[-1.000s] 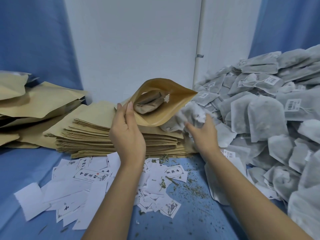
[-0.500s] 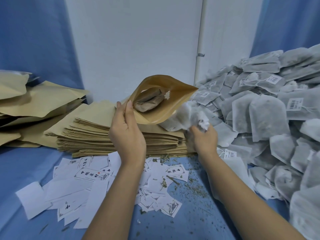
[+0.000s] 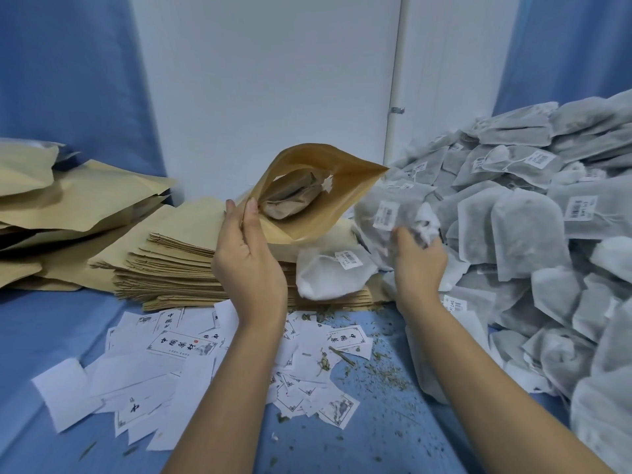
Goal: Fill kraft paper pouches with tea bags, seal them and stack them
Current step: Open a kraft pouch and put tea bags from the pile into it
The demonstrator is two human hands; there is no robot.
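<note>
Left hand pinching open kraft pouch rim, one tea bag inside, right hand fingers clutching tea bags beside its mouth, heap along surface's right edge

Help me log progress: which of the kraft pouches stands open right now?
The pouch that the left hand holds up: its mouth gapes, a tea bag inside; the stacked pouches below lie flat.

Near on the worktop, a white paper slip bears framed Chinese characters: 中国茶 and a fourth that is unclear. A second slip, to its right, shows 国茶. A third slip, near left, shows 中. At right, a tag on a tea bag carries a barcode with illegible digits.
</note>
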